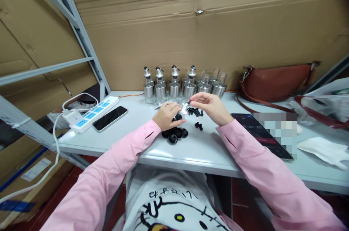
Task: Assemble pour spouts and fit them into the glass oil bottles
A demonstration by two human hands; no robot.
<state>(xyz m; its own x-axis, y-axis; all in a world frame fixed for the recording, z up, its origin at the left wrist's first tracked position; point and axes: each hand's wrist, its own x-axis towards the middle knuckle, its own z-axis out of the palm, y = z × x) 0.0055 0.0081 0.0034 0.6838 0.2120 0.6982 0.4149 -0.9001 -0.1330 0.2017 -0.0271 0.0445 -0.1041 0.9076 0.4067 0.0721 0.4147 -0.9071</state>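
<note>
My left hand is closed around a silver-white pourer top, the same kind that sits on some of the bottles. Between the thumb and fingers of my right hand is a small black piece, held against the tip of that pourer top. Below my left hand lies a pile of round black stoppers, partly hidden by the hand. Small black parts lie under and beside my right hand, with a smaller cluster nearer to me.
Behind my hands stand steel-and-glass bottles, several fitted with pourers. To the left are a power strip and a phone. On the right lie a tablet, a brown bag and a white tissue. Cardboard backs the table.
</note>
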